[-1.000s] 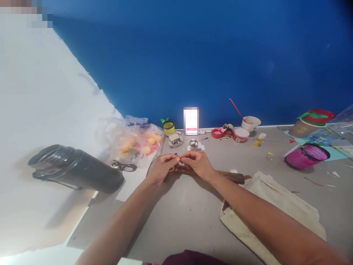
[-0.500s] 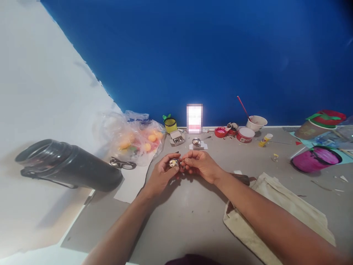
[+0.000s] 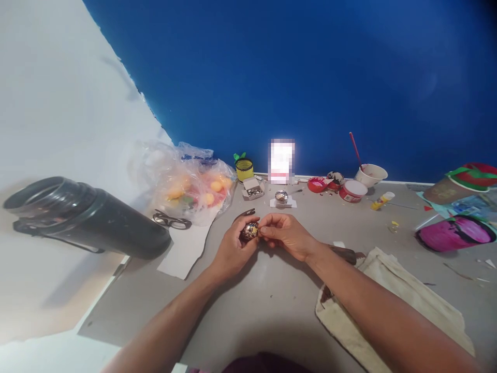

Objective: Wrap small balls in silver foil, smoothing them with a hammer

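Observation:
My left hand (image 3: 229,254) is wrapped around a small shiny ball (image 3: 250,231). Its surface is silvery with a patch of yellow. At the ball's right side, my right hand (image 3: 290,236) pinches with thumb and forefinger; anything between those fingertips is too small to make out. Just beyond lies an open white box (image 3: 253,189) of small shiny metal pieces. A second silvery ball (image 3: 281,197) rests on white paper right of that box. Behind my left fingers a dark curved metal piece (image 3: 245,213) shows on the table.
A big dark flask (image 3: 93,220), eyeglasses (image 3: 173,220) and a plastic bag (image 3: 202,186) of colourful things lie left. A wooden handle (image 3: 344,254) and beige cloth (image 3: 396,300) are by my right forearm. Behind stand a lit screen (image 3: 281,161), paint pots and a white bowl (image 3: 371,176).
The ball has turned in my left hand, showing more of its silvery face. My right fingertips are closer against its side. The camera view has shifted slightly.

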Motion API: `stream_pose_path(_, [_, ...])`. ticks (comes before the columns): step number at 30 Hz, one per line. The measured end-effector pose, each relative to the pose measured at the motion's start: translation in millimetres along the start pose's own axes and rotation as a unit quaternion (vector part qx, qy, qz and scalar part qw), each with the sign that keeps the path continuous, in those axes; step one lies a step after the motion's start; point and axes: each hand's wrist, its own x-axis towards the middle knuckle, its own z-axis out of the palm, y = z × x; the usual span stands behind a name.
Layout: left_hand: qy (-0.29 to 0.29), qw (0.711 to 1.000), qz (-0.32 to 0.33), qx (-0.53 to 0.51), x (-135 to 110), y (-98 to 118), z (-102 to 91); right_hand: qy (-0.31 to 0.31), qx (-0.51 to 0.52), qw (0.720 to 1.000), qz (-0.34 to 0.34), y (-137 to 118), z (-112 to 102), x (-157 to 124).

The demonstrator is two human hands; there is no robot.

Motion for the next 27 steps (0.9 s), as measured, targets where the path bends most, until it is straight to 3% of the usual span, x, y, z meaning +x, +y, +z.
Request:
stream_pose_path(13, [-0.001, 0.999, 0.038, 0.026, -2.2, -5.4, 4.5, 0.003, -0.028, 0.999, 0.014, 2.1, -2.9, -0.1])
stream_pose_path(27, [-0.025, 0.999, 0.031, 0.032, -4.1, -4.1, 5.0, -0.001, -0.035, 0.999, 0.011, 5.3, -6.6, 1.3])
